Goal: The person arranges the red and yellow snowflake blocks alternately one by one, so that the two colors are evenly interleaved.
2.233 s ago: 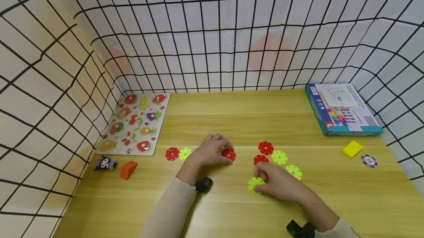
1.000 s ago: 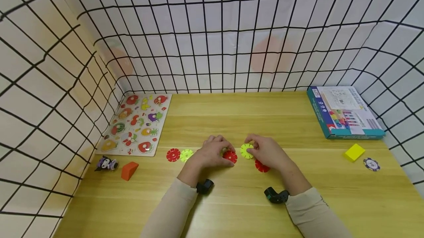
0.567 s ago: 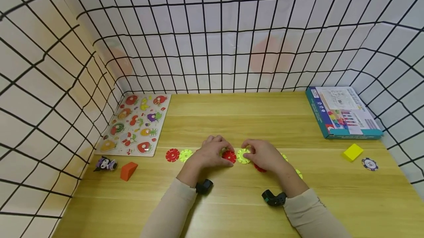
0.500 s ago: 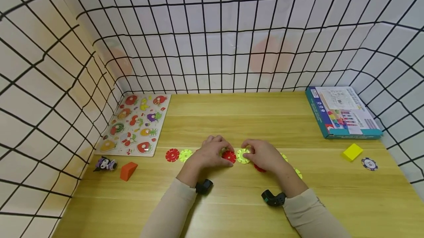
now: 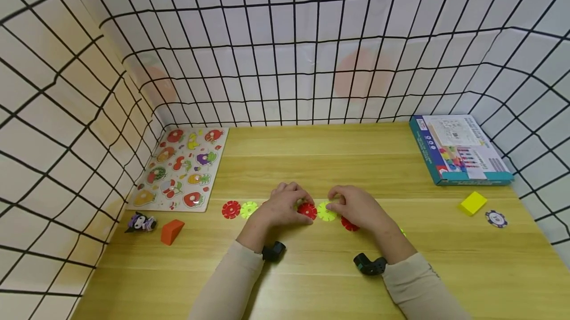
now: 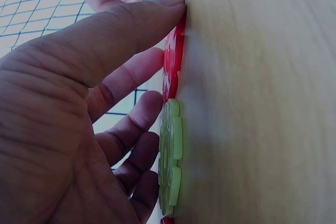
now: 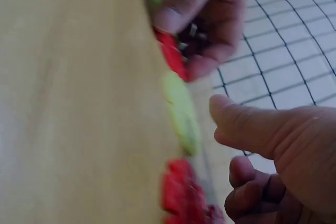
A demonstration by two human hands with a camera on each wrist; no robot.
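My left hand holds a red notched interlocking disc flat on the table, thumb and forefinger at its rim. Just right of it lies a yellow interlocking disc, continuing the row. My right hand hovers by that yellow disc; in the right wrist view its thumb stands clear of the disc, with nothing held. Another red disc shows partly under the right hand. At the row's left end lie a red disc and a yellow disc; the left hand hides the middle.
A fruit puzzle board lies back left, with a small figurine and an orange wedge block before it. At right are a boxed set, a yellow block and a poker chip. Mesh-patterned walls enclose the table.
My right hand picked up the yellow disc from nearer the front, set it down beside the held red disc, then let go and drew slightly back. The left hand stayed in place.
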